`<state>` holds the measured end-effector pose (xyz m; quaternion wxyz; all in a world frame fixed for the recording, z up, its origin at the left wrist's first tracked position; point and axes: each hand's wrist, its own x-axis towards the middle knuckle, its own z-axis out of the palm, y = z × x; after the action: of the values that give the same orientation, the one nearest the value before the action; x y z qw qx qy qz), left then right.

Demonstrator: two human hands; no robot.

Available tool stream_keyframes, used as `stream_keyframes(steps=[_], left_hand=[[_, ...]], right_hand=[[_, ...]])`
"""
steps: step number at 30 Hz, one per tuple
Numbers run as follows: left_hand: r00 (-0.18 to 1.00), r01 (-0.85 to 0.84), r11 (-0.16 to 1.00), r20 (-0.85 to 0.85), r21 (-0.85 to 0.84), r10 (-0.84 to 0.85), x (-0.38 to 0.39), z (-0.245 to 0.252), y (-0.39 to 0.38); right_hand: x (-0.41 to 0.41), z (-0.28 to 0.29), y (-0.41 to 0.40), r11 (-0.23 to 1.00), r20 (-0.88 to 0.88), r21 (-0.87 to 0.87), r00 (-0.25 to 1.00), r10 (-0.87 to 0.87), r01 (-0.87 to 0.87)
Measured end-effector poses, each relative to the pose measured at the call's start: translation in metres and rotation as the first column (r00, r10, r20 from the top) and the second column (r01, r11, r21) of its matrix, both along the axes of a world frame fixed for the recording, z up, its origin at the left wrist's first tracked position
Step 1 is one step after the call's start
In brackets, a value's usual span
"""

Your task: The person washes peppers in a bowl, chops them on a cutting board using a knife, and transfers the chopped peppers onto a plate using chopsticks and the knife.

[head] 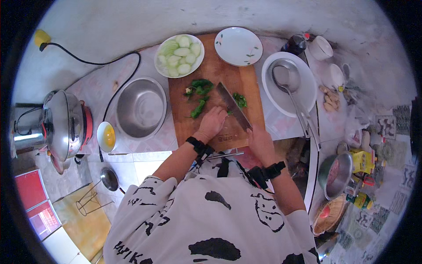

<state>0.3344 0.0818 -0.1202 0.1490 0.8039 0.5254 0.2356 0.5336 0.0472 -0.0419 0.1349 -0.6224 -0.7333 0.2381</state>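
Observation:
On a wooden cutting board [211,135], my right hand [261,145] grips the handle of a kitchen knife [233,106]. The blade slants up and to the left across the board. At my left hand's [213,121] fingertips a small piece of green pepper [229,113] shows beside the blade; the fingers hide part of it. Chopped green pepper [240,100] lies in a small heap right of the blade. Larger pieces of green pepper [201,87] rest on the left of the board, with a longer piece [199,108] just beyond my left hand.
A plate of sliced pale-green vegetable [179,56] and a floral plate [238,46] overlap the board's far edge. A steel basin [141,107] and a small bowl with egg [106,137] stand left. A white basin [289,84] holds a strainer ladle [285,74] at right.

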Motion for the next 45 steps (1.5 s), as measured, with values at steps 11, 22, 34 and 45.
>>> stream_keyframes(steps=[11, 22, 34, 45], left_hand=[[0.996, 0.084, 0.995, 0.0, 0.048, -0.084, 0.0, -0.004, 0.005], [0.996, 0.088, 0.995, -0.004, 0.057, -0.087, -0.005, -0.009, 0.007], [0.879, -0.435, 0.892, 0.273, 0.121, 0.391, -0.052, 0.036, 0.015], [0.884, -0.45, 0.886, 0.198, 0.115, 0.423, -0.075, 0.035, 0.011]], right_hand=[[0.0, -0.016, 0.0, 0.993, 0.012, -0.103, 0.999, -0.052, 0.053], [-0.001, 0.01, -0.004, 0.983, 0.023, -0.159, 0.995, 0.094, -0.089], [-0.006, -0.007, -0.01, 0.984, 0.003, -0.147, 0.994, -0.106, 0.106], [-0.003, -0.012, -0.012, 0.986, -0.039, -0.144, 0.995, -0.088, 0.082]])
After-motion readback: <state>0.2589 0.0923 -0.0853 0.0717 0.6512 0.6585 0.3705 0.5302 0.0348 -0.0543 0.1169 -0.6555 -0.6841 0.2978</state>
